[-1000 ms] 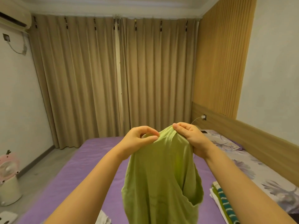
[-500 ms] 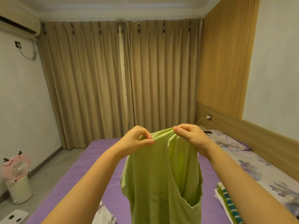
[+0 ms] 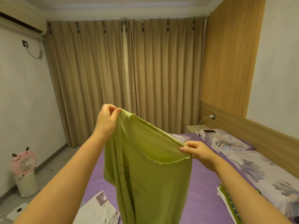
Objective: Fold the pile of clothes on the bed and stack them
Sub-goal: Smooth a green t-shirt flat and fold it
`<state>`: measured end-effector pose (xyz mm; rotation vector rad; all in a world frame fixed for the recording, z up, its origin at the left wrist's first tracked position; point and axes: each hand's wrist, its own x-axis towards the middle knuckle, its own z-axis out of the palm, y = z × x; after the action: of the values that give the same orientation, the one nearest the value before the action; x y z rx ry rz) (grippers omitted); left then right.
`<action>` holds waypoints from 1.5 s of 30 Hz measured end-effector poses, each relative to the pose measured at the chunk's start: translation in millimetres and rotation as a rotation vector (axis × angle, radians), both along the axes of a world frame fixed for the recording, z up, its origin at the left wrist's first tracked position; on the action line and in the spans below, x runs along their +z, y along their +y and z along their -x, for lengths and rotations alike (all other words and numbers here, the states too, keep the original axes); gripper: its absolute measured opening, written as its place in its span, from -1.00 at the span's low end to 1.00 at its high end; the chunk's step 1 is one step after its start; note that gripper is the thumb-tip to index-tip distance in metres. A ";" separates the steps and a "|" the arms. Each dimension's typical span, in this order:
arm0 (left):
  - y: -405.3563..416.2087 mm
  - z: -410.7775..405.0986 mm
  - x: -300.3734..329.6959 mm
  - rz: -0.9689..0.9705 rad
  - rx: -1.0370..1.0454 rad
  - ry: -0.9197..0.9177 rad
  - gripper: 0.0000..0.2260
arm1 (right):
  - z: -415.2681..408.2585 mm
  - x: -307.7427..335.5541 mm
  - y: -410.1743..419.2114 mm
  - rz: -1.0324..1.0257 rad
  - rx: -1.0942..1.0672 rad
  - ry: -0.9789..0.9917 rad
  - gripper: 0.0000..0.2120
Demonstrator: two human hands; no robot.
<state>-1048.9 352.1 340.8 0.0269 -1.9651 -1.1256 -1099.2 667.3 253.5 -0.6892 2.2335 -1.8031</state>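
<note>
You've got the green shirt (image 3: 145, 167) pinched by its top edge, L hand (image 3: 106, 120) high, R hand (image 3: 198, 152) low, prob. to shake it flat over the bed (image 3: 203, 191) before folding.

I see the bed (image 3: 202, 183) under a purple sheet. A grey-white garment (image 3: 98, 210) lies crumpled at its near edge, a folded stack (image 3: 226, 201) sits near the right side, and floral pillows (image 3: 226, 143) line the headboard, one carrying a phone (image 3: 209, 131).
</note>
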 end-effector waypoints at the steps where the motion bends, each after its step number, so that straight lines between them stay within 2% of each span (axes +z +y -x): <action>1: -5.0 -2.4 -0.2 0.001 0.006 -0.021 -0.92 | -0.6 0.8 -1.7 0.044 -0.018 -0.017 -0.81; 4: 3.3 -9.6 -5.0 -0.013 -0.086 -0.083 -0.93 | -4.8 10.5 -21.6 0.189 -0.050 -0.033 -0.80; 8: 45.0 -16.9 -21.2 0.080 -0.316 -0.160 -0.97 | -14.0 28.1 -61.2 0.231 -0.076 0.002 -0.70; 11: 68.1 -15.9 -36.8 0.112 -0.411 -0.328 -0.83 | -15.8 35.0 -76.4 0.247 0.045 -0.117 -0.60; 13: 71.1 -13.6 -44.7 0.080 -0.378 -0.405 -0.72 | -17.5 39.0 -75.1 0.303 0.176 -0.209 -0.68; 15: 67.3 -11.1 -50.5 0.020 -0.365 -0.415 -0.79 | -15.4 40.0 -69.0 0.350 0.264 -0.226 -0.75; 18: 66.0 -10.1 -56.9 0.006 -0.404 -0.402 -0.92 | -10.9 37.9 -64.0 0.275 0.184 -0.102 -0.77; 25: 82.5 -7.7 -69.1 -0.097 -0.380 -0.378 -0.84 | -5.6 33.9 -61.2 0.229 -0.036 0.234 -0.82; 31: 102.3 -7.4 -81.0 -0.144 -0.504 -0.481 -0.86 | -3.6 28.4 -54.3 0.232 -0.070 0.323 -0.81; 35: 106.5 -5.3 -81.1 -0.245 -0.489 -0.409 -0.91 | -0.5 24.6 -43.1 0.119 -0.163 0.386 -0.86; 37: 105.8 -3.8 -78.4 -0.296 -0.497 -0.386 -0.91 | -2.3 20.4 -35.0 0.072 -0.176 0.397 -0.97; 40: 108.1 -1.1 -72.6 -0.323 -0.503 -0.379 -0.89 | -7.2 14.7 -29.4 0.035 -0.082 0.352 -0.78; 41: 109.2 -0.1 -70.7 -0.314 -0.505 -0.378 -0.88 | -8.7 12.2 -30.7 -0.022 -0.060 0.363 -0.77; 44: 111.7 1.7 -67.7 -0.315 -0.508 -0.377 -0.86 | -11.0 2.2 -37.5 -0.078 -0.155 0.444 -0.95; 45: 111.2 2.5 -67.4 -0.328 -0.507 -0.374 -0.84 | -11.2 0.1 -39.1 -0.056 -0.193 0.447 -0.94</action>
<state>-1051.4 463.2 273.4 -0.0986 -2.1507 -1.8812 -1088.0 628.2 253.6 -0.9773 2.7063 -1.8026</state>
